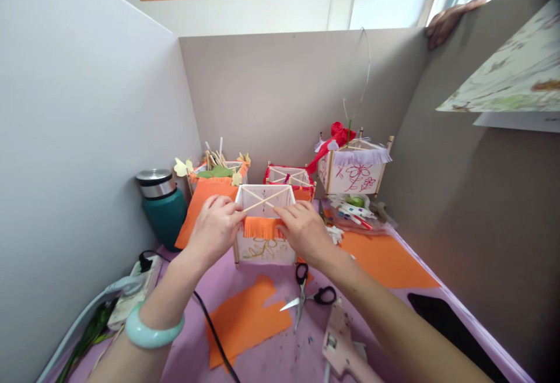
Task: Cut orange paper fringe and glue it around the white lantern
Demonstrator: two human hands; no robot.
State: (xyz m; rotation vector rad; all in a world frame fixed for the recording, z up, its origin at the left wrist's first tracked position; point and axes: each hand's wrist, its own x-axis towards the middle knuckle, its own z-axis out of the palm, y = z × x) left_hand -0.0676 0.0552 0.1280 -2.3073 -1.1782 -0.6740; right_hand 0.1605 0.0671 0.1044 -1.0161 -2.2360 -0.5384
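Note:
A small white paper lantern box (263, 249) with a stick frame and crossed sticks on top stands on the purple table (271, 354). An orange fringe strip (262, 227) runs along its near top edge. My left hand (216, 227) is closed on the box's left top corner and the strip's left end. My right hand (301, 230) presses fingers on the strip's right end. A pale green bangle (153, 327) sits on my left wrist.
Scissors (308, 297) and a pink glue gun (343, 345) lie near the front, with orange paper pieces (245, 322) and a black cable. Three other lanterns (354, 170) stand at the back, with a teal flask (163, 205) and power strip (135, 290) at left. Partition walls enclose the table.

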